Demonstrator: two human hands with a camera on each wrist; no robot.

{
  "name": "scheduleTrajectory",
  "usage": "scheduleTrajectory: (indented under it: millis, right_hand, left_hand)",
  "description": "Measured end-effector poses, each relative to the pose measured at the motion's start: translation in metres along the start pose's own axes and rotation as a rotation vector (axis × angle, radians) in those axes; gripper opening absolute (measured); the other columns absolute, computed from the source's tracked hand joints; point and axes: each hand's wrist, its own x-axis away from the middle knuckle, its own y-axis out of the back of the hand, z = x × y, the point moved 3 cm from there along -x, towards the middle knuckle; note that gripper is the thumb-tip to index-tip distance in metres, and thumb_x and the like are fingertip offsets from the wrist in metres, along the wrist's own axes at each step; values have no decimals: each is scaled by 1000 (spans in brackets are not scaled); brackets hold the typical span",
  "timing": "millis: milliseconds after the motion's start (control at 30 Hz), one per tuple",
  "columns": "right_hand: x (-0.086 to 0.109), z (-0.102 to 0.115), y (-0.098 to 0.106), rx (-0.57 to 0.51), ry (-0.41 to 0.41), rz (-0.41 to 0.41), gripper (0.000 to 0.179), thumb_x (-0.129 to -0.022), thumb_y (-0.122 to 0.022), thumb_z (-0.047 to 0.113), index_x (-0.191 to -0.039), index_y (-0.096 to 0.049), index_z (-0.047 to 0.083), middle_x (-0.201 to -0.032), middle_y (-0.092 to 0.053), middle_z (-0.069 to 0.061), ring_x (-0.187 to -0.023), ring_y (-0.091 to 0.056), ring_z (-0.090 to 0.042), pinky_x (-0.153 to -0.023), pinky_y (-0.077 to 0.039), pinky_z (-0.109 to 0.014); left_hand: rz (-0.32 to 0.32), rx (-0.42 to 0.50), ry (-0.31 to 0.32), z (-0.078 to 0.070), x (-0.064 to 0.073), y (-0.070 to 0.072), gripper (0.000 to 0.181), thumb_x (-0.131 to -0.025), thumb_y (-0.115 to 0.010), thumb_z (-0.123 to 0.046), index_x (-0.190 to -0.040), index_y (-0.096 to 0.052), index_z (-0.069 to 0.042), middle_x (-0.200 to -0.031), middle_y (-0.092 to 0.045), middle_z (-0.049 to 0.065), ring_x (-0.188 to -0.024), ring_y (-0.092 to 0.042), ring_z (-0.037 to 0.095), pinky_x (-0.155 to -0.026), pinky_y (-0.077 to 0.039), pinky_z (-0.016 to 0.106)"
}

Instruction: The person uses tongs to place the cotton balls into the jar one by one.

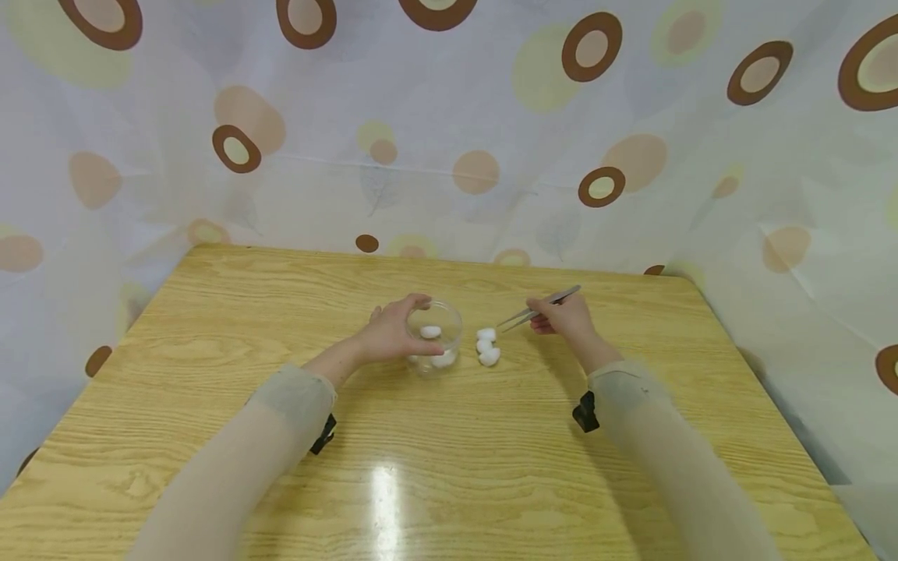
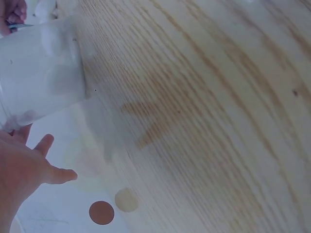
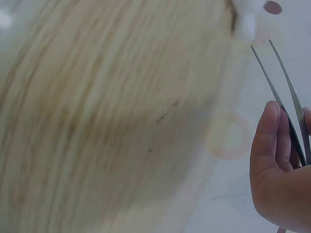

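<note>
My left hand [image 1: 390, 333] grips a clear jar [image 1: 459, 331] near its rim, thumb on the near side and fingers on the far side. Several white cotton balls [image 1: 443, 359] lie inside the jar, which also shows large in the left wrist view. Just right of it, a short row of loose cotton balls [image 1: 489, 356] sits on the table. Between thumb and fingers, my right hand [image 1: 571, 321] holds metal tweezers [image 3: 294, 92]. Their tips are spread with nothing between them, pointing left close to the farthest loose ball.
The wooden table [image 1: 435, 444] reaches back to a patterned cloth [image 1: 435, 117] hanging behind it and at both sides. Black wrist mounts [image 1: 586, 413] sit under both sleeves. Light glares off the table's near part.
</note>
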Motion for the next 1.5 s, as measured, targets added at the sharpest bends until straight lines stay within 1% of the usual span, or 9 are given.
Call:
scheduleTrajectory:
  millis: [133, 267, 400, 600, 700, 867, 1000, 1300, 1500]
  right_hand:
    - [-4, -6, -4, 23, -17, -9, 42, -91, -60, 25, -116, -56, -8, -57, -61, 9, -55, -62, -2, -66, -56, -23]
    - [-6, -8, -9, 35, -7, 0, 43, -90, -61, 25, -116, -57, -9, -57, -62, 8, -55, -62, -2, -67, -56, -25]
    - [-7, -8, -15, 55, 6, 3, 42, -90, -62, 25, -115, -58, -9, -59, -62, 7, -56, -63, -4, -68, -57, -27]
    - [-5, -8, -19, 68, 22, 18, 36, -92, -60, 23, -111, -58, -8, -62, -62, 6, -56, -63, -5, -67, -57, -26]
    - [-4, -7, -19, 48, 19, 30, 29, -92, -60, 20, -105, -58, -5, -61, -62, 5, -56, -63, -5, -66, -57, -26]
    - [-2, -4, -16, -4, 15, 40, 21, -93, -58, 16, -99, -57, -4, -58, -62, 6, -55, -63, -5, -65, -56, -25]
    - [-3, -4, -12, -57, 12, 38, 19, -93, -58, 14, -99, -56, -4, -58, -63, 6, -55, -64, -5, -63, -56, -24]
    - [0, 1, 0, -103, 5, 26, 17, -94, -56, 14, -102, -54, 0, -61, -63, 7, -55, -64, -4, -64, -56, -22]
    - [6, 10, 12, -133, 14, 50, 23, -94, -56, 14, -106, -53, -5, -61, -64, 5, -57, -65, -4, -65, -56, -21]
  left_hand:
    - [3, 9, -6, 1, 0, -1, 87, -77, -74, -44, -144, -29, -13, -145, -42, 9, -136, -36, 30, -109, 3, 64]
    - [5, 10, 2, 1, 0, 0, 87, -76, -74, -43, -144, -29, -13, -145, -42, 9, -137, -34, 29, -110, 3, 63]
    - [3, 15, -2, 0, 1, 0, 87, -76, -74, -43, -144, -29, -12, -145, -42, 9, -135, -36, 30, -110, 3, 64]
    - [-1, 9, -2, 0, 1, 0, 86, -76, -74, -43, -143, -30, -13, -144, -43, 8, -136, -35, 28, -109, 3, 65]
    - [0, 4, -2, 1, 0, 0, 86, -76, -74, -43, -144, -30, -13, -144, -43, 8, -136, -35, 28, -109, 3, 65]
    - [1, 1, 2, 0, 0, 0, 87, -76, -75, -43, -144, -30, -13, -144, -43, 8, -137, -35, 28, -109, 3, 65]
    - [0, 4, 3, 1, -1, 1, 86, -76, -75, -42, -144, -31, -13, -144, -43, 8, -136, -35, 28, -109, 3, 65]
    - [2, 0, 10, -1, 0, 2, 87, -76, -74, -43, -144, -30, -13, -144, -43, 8, -136, -36, 28, -110, 3, 64]
    - [-2, 4, 4, -3, 2, 1, 87, -76, -75, -42, -144, -30, -11, -144, -43, 9, -136, -35, 29, -109, 3, 64]
